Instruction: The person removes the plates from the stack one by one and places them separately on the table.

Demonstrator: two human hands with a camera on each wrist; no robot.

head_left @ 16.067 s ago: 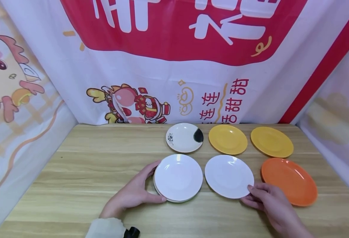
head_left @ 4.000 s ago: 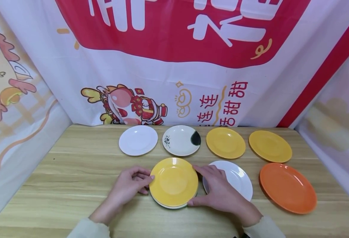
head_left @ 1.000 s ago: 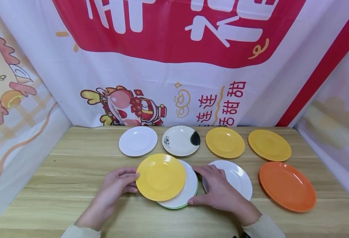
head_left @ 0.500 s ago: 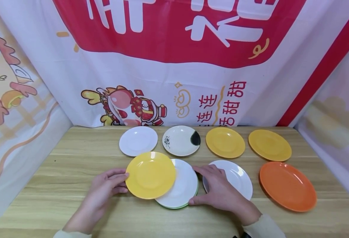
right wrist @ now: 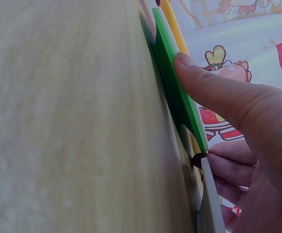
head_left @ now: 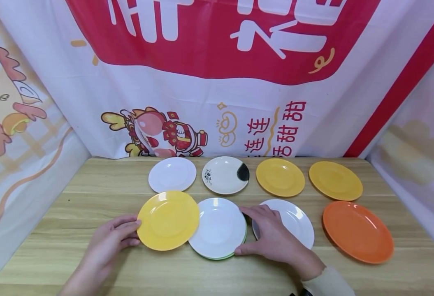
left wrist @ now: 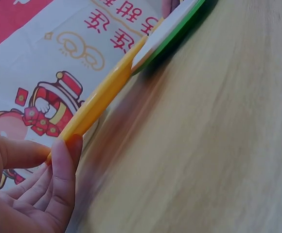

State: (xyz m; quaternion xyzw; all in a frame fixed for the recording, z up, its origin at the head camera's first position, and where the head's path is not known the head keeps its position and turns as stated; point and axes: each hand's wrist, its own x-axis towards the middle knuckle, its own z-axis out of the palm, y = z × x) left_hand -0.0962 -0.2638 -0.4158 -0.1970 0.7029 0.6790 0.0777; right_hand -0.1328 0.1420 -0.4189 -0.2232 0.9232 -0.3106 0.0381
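Note:
My left hand (head_left: 103,244) pinches the left rim of a yellow plate (head_left: 168,220) between thumb and fingers. In the left wrist view this yellow plate (left wrist: 99,99) appears edge-on, tilted above the table. Its right edge slightly overlaps a white plate (head_left: 218,228) on top of a small stack. Below that white plate shows a green rim, seen as a green plate (right wrist: 177,87) in the right wrist view. My right hand (head_left: 272,240) holds the stack's right edge, thumb at the near side and fingers at the far side. It partly covers another white plate (head_left: 294,224).
Along the back lie a white plate (head_left: 171,174), a patterned plate (head_left: 222,174) with a dark patch, and two yellow plates (head_left: 279,177), (head_left: 335,181). An orange plate (head_left: 361,232) lies at the right. Printed cloth (head_left: 202,90) walls in the wooden table (head_left: 50,234).
The left hand has drawn the yellow plate leftward off the stack, uncovering the white plate. The right hand has stayed on the stack. A white plate now lies back left, absent 16 s ago.

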